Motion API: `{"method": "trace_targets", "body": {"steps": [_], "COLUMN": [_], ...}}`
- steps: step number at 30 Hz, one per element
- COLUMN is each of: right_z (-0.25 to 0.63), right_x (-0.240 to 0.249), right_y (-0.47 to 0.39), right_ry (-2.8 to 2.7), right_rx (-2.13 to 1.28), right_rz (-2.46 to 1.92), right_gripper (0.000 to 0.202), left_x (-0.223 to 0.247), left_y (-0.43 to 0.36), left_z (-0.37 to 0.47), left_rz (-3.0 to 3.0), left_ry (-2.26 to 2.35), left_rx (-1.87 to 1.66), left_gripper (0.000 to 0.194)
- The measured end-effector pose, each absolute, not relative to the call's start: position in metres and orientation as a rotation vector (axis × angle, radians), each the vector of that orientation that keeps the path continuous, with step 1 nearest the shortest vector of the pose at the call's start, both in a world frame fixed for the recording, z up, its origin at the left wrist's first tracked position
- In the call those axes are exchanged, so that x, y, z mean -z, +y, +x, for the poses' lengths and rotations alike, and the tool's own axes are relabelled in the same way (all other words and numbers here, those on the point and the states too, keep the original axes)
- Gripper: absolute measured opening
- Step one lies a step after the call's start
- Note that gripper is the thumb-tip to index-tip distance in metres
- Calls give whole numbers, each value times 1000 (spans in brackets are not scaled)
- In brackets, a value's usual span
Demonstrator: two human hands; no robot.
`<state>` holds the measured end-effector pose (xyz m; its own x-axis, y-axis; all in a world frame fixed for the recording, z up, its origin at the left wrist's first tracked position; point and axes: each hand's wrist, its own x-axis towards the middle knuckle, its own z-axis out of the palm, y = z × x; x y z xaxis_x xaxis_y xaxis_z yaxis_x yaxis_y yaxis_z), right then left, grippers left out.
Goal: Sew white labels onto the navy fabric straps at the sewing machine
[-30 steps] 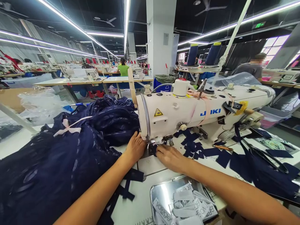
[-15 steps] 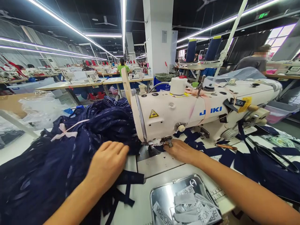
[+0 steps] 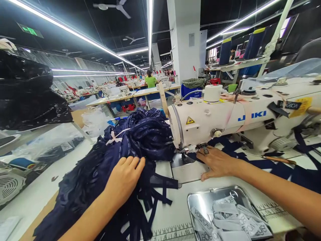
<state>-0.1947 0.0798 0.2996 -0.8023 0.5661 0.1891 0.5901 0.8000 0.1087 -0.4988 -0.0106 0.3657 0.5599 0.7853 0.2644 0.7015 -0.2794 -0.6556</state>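
Observation:
My left hand (image 3: 127, 175) is closed, its fingers curled into a big heap of navy fabric strips (image 3: 92, 187) left of the sewing machine. A pale pink tie (image 3: 115, 138) lies across that heap. Beside the needle area, my right hand (image 3: 217, 162) rests on the metal needle plate (image 3: 187, 173) of the white sewing machine (image 3: 200, 117). Its thumb is spread away from the fingers, whose tips are partly hidden behind the machine head. Dark fabric shows next to those fingertips. In front of the machine, a shiny metal tray (image 3: 192, 201) holds grey-and-white printed labels (image 3: 225, 214).
Navy fabric pieces (image 3: 271, 165) and a wooden-handled tool (image 3: 281, 160) lie right of the machine. A black plastic bag (image 3: 27, 90) bulges at the left. Navy thread cones (image 3: 253, 43) stand behind. A person in green (image 3: 150, 80) sits at a far table.
The view has turned left, bringing the black bag into sight. My right thumb now stretches out from the fingers. My left hand stays at the navy heap, slightly farther from the needle.

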Motion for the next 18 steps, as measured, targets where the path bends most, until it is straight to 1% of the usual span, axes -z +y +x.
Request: {"method": "trace_targets", "body": {"steps": [1, 3, 7, 10, 14, 18], "right_z": [-194, -193, -195, -205, -234, -278], "right_x": [-303, -307, -307, -309, -313, -314], "right_y": [78, 73, 60, 47, 34, 33], "right_ry": [-2864, -2882, -2770, -2742, -2742, -2668], "right_rx": [247, 262, 303, 123, -267, -618], "right_rz": [-930, -994, -1062, -961, -775, -702], "right_gripper": [68, 59, 33, 19, 20, 28], "left_x": [-364, -363, -366, -368, -363, -362], "left_y": [-7, -2, -6, -24, -50, -58], "left_z": [-494, -486, -491, -513, -541, -542], "left_rz": [-2048, -2073, -2137, -2238, -2269, -2271], "left_ry": [-1170, -1160, -1277, -1271, -1203, -1209], "left_rx": [-146, -164, -235, -152, -33, -52], "left_gripper": [36, 39, 29, 28, 28, 24]}}
